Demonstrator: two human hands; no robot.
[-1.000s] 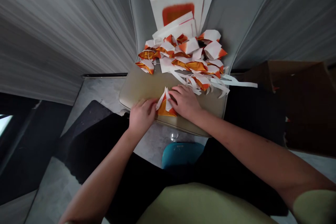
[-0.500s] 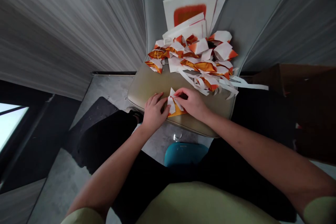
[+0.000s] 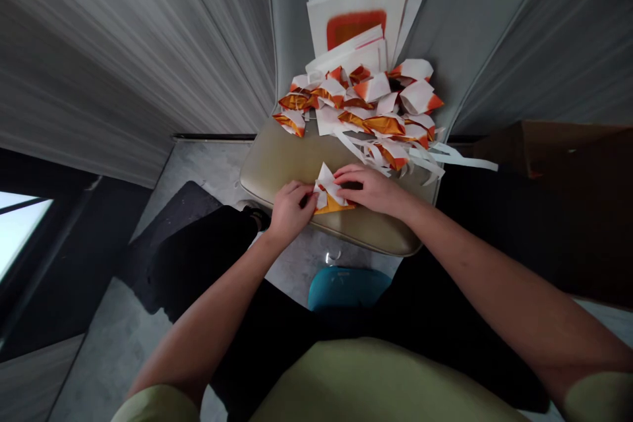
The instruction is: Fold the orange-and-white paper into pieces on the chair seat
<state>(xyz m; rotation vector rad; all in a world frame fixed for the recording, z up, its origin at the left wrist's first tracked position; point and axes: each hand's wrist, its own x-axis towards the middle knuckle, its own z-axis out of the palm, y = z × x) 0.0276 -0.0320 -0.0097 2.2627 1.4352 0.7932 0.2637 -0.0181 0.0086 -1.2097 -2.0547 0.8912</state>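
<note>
A partly folded sheet of paper [image 3: 326,182], white with a gold-orange side, lies near the front edge of the chair seat [image 3: 267,161]. At its left side my left hand [image 3: 291,211] pinches the paper between thumb and fingertips. From the right, my right hand [image 3: 370,190] has its thumb and fingers closed on a white flap. The paper's top comes to a white point between the hands. Behind it sits a pile of folded paper pieces [image 3: 373,89] in white, orange and gold, with white paper strips [image 3: 452,157] at its right.
Flat white sheets with an orange square [image 3: 355,23] lean against the chair's backrest [image 3: 455,6]. A brown cardboard box [image 3: 568,145] stands at the right. Below the seat's front edge is a blue object [image 3: 349,287]. Grey curtain-like panels [image 3: 217,39] rise at the left.
My right hand has shifted slightly right and down from the paper's tip to its right flap. My left fingers have drawn in closer. The white flaps lie differently.
</note>
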